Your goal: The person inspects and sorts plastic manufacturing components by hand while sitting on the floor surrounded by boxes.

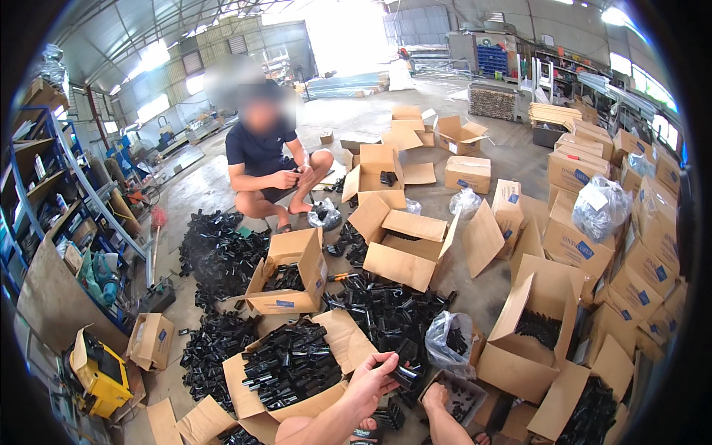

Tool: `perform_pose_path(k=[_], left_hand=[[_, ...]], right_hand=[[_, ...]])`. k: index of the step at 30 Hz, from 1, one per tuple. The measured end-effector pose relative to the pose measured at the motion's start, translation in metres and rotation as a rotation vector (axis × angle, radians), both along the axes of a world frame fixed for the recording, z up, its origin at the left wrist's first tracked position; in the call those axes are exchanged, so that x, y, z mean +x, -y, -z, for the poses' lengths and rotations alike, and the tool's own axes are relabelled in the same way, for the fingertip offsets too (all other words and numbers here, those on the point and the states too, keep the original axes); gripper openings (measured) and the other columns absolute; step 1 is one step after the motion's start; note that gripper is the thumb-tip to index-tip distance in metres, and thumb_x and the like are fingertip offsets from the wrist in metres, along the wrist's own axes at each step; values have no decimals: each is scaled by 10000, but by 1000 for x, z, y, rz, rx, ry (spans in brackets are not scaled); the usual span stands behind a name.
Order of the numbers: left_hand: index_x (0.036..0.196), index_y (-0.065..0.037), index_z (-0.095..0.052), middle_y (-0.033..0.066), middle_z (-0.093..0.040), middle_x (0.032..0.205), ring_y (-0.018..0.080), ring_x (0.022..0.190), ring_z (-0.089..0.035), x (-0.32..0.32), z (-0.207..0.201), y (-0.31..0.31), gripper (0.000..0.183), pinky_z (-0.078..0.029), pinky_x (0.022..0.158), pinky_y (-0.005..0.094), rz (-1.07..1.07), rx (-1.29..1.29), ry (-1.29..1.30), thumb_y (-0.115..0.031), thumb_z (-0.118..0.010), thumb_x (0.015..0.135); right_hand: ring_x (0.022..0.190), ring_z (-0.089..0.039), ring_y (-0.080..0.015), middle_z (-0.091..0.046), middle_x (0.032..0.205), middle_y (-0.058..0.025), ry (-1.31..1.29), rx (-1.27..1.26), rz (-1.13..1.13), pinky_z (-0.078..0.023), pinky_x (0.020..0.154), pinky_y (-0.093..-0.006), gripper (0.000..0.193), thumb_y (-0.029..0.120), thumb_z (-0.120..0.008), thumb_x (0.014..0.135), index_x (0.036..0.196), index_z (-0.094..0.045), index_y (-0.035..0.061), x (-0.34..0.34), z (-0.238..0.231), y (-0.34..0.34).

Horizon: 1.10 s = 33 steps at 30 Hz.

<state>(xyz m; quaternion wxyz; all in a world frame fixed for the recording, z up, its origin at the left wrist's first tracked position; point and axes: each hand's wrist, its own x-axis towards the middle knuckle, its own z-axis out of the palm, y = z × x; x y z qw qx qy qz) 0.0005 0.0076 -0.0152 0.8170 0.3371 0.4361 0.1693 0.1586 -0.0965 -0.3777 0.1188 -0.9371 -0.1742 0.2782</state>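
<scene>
My left hand (pixel 373 380) pinches a short black tube-like part (pixel 406 376) between thumb and fingers, above a heap of similar black parts (pixel 386 315) on the floor. Close by on its right, my right hand (pixel 436 397) is closed at the left side of a grey bin (pixel 477 410). Small black pieces (pixel 461 398) lie in that bin. Whatever the right fingers hold, if anything, is hidden. Left of my forearms stands an open cardboard box (pixel 241 386) filled with black parts (pixel 297 363).
A co-worker (pixel 263 159) squats beyond the heaps, both hands on a small dark piece. Open boxes (pixel 519 356) stand at right, with stacked cartons (pixel 586 241) behind. A clear plastic bag (pixel 447 343) leans beside the bin. Shelving (pixel 48 182) and a yellow case (pixel 100 374) are at left.
</scene>
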Motion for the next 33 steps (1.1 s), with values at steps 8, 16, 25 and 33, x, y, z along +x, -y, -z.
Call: perform_pose_path(k=[8,16,25,33], left_hand=[[1173,-140,-561,66,-725,1105,177,1028,-696,-11,7,-6,261,-529,908,333,-23,17,27,-277,-683,987],[1173,-151,-602,32,-730,1071,130,970,-682,-15,11,-7,254,-511,904,316,-15,45,22,-295,-690,983],[1172,-155,-605,6,-733,1023,78,890,-651,-7,-1,-1,244,-465,762,259,-17,210,104,-264,-703,976],[1222,-69,-557,140,-709,1113,180,998,-706,-18,-3,-4,251,-583,813,289,-108,373,265,-143,-647,999]], right_hand=[[1032,-717,-353,-734,1093,-201,109,18,43,-582,871,-438,260,124,-532,977,1047,-754,9,5,22,8],[1044,-695,-390,-725,1076,-215,115,30,67,-555,918,-454,253,109,-606,922,1128,-707,3,-8,-36,12],[818,-717,-223,-744,914,-146,10,950,252,-555,743,-336,196,111,-596,978,1070,-690,-34,5,-147,38],[1011,-706,-187,-711,1142,-157,-529,1445,231,-565,810,-268,185,79,-599,1015,1174,-579,-13,-62,-345,6]])
